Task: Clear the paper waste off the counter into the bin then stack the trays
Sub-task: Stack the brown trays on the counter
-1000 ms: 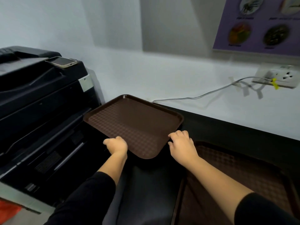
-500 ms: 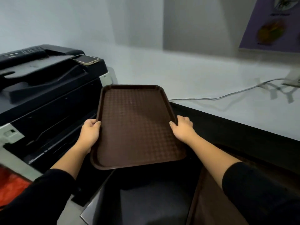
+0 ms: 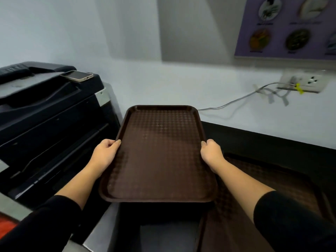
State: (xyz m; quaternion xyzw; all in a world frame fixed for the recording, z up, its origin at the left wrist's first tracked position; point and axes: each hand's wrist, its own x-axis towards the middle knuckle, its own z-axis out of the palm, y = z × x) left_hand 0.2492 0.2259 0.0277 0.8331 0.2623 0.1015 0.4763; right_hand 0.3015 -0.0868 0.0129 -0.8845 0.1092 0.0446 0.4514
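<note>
Held level above the black desk (image 3: 272,142), the stiff, probably light, dark brown textured plastic tray (image 3: 160,153) is gripped mid-rim at nine by the left hand (image 3: 105,153) and at three by the right hand (image 3: 211,151), its lip giving sure purchase

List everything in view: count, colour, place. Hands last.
held tray: 1, brown, lifted in front of the person, gripped at both long edges
second tray: 1, brown, flat on the counter at right, partly under the right forearm
counter: 1, black, along the wall at right
printer: 1, black with grey trim, at left
phone: 1, pale case, dark screen, on top of the printer
wall socket: 1, white, on the wall at right
cable: 1, grey, from the socket down towards the counter
poster: 1, purple with round food pictures, upper right wall
left hand: 1, grips the tray's left edge
right hand: 1, grips the tray's right edge
</note>
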